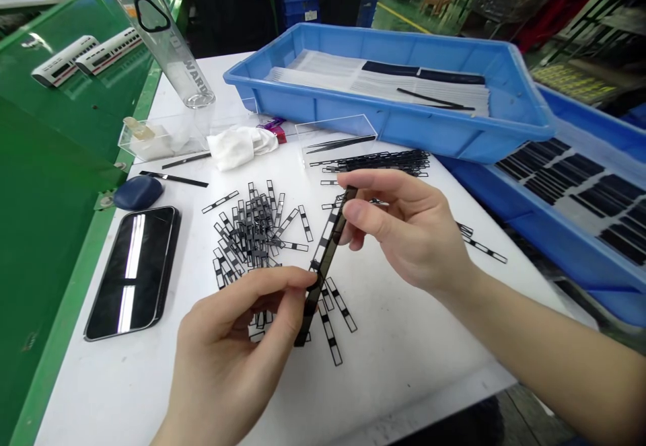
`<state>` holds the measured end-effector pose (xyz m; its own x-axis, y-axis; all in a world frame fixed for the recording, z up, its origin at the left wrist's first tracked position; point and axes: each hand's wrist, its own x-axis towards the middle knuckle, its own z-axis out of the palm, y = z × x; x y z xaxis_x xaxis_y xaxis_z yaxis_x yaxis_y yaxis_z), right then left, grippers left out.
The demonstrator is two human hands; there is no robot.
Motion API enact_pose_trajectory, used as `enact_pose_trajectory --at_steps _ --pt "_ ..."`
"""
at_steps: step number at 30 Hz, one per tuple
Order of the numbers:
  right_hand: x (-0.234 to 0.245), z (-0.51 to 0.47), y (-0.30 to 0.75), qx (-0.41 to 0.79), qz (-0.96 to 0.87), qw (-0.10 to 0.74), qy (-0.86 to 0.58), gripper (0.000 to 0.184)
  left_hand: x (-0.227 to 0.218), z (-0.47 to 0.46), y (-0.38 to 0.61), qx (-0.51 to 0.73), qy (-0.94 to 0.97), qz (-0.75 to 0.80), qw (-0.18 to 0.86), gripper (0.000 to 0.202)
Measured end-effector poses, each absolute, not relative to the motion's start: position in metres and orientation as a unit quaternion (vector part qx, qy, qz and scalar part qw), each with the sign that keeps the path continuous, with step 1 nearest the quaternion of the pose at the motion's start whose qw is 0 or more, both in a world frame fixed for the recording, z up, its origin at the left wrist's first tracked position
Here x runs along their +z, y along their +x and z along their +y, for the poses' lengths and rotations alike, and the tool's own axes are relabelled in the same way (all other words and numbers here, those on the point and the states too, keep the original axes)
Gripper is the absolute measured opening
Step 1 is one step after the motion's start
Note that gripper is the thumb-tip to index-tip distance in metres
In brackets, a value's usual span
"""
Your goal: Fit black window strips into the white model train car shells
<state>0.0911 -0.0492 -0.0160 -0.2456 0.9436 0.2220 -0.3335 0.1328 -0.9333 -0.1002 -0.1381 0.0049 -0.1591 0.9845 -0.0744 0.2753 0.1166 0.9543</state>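
Head view: your left hand (229, 345) pinches the lower end of a slim black strip (326, 264) between thumb and fingers, and your right hand (404, 231) pinches its upper end the same way. Both grips are narrow, and the strip runs tilted between them above the white bench (404, 365) (from this angle, it seems not to touch the surface). Below and to your left lies a loose heap of black-and-clear framed strips (255, 231), and a tangled row of similar strips (378, 161) sits just past your right hand. Beyond them, fine tweezers (338, 142) lie in a clear plastic box (336, 130), near a crumpled white cloth (239, 146). A smartphone (134, 274) and a navy pouch (137, 192) rest toward your left, and a blue plastic tray (307, 37) of stacked sheets sits at the bench's far side.
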Motion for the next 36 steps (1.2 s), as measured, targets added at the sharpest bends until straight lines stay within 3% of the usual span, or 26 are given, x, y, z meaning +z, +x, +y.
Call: enact_pose_trajectory --at_steps 6,23,36 --pt "-0.0154 -0.0494 0.0912 0.608 -0.499 0.526 -0.323 0.014 0.0057 -0.1392 -0.101 0.42 0.503 0.646 0.392 0.005" --pt "-0.0146 -0.0515 0.0896 0.594 -0.507 0.528 -0.333 0.01 0.0015 -0.1388 -0.0981 0.468 0.507 0.609 0.391 0.022" --pt "-0.0166 -0.0474 0.0911 0.583 -0.52 0.539 -0.315 0.014 0.0039 -0.1351 -0.101 0.479 0.435 0.626 0.435 0.01"
